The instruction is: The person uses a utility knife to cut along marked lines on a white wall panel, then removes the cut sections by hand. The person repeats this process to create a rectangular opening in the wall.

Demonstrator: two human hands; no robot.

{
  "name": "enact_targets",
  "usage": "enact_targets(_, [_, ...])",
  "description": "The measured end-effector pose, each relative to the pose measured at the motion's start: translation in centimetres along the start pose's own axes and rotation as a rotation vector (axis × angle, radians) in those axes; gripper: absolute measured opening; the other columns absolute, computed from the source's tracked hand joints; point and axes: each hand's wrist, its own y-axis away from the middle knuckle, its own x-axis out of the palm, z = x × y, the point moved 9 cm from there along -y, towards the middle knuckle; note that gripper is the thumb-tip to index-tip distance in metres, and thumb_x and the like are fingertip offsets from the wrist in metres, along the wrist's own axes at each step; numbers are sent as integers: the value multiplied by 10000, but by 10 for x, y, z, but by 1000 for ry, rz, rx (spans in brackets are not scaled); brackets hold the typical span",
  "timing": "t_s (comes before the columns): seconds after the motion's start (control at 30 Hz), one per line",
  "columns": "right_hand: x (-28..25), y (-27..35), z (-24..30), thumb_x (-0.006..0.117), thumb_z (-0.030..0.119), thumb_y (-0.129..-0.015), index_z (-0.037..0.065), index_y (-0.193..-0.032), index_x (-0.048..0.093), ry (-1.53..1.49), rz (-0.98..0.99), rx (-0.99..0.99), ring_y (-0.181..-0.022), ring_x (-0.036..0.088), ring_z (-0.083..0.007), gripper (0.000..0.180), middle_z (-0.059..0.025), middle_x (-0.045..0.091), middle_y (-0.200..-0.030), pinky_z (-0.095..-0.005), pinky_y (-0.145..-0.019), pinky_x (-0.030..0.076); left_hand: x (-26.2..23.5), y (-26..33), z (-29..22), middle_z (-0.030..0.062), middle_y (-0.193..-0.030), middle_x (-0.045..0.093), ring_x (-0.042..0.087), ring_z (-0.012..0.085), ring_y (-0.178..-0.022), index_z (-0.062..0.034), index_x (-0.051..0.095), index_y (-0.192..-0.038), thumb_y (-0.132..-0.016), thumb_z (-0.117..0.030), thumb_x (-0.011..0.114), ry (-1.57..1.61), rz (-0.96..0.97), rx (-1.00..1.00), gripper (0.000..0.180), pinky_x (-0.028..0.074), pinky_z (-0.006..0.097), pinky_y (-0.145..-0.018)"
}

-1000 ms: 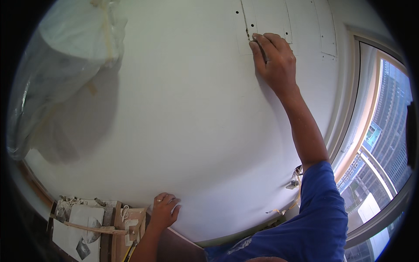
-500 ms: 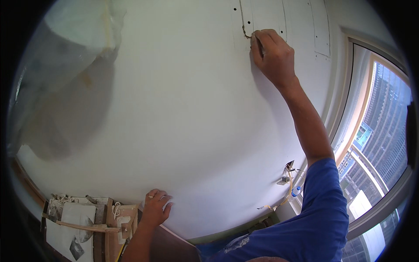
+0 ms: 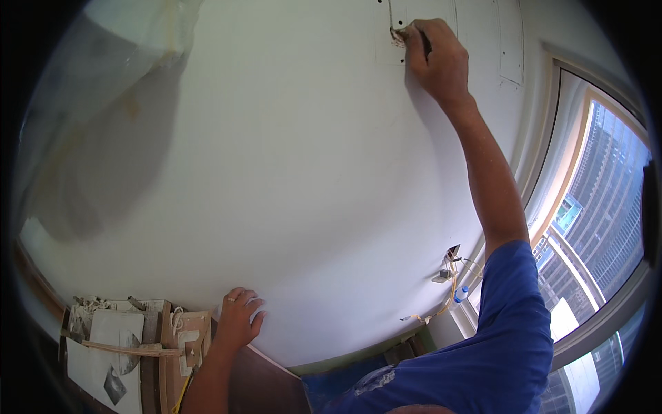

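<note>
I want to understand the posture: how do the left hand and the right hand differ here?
The right hand is raised high on the white wall and closed around a thin dark tool; the left hand is low and holds nothing. The right arm is stretched out; the left hand rests flat with fingers spread. Both touch the same wall.
</note>
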Motion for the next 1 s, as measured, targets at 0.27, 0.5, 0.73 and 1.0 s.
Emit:
enact_targets(0.27, [1,-10,-9,616,120,-1041,7,-1042,652,-91,7,146,-777,656,-300,118,-137,678,-933,-379,-738,534,-1,1,4,93,-1178,665,552,352,-1206,-87,747,-1072,-837,-168,787,21,17,-12,252,442,501,-1049])
enact_targets(0.5, [1,-19,-20,586,91,-1031,19,-1065,598,-54,-82,132,-848,643,-359,80,-144,641,-1005,-457,-733,518,0,1,5,88,-1160,664,556,350,-1195,-91,746,-1072,-838,-170,784,28,5,-14,249,452,500,-1035])
enact_targets(0.73, [-14,-38,-44,551,101,-1051,-9,-1073,585,-124,-157,220,-860,631,-345,117,-155,642,-982,-452,-769,508,0,3,5,73,-1125,671,568,321,-1167,-99,756,-1063,-839,-182,778,15,-5,11,240,458,477,-1014])
enact_targets(1.0, [-54,-35,-56,516,179,-1093,-33,-1107,582,-222,-281,549,-648,618,-139,223,-102,663,-851,-337,-592,518,-5,4,3,57,-1118,680,587,295,-1135,-101,761,-1047,-834,-195,789,-1,-27,30,234,464,467,-997])
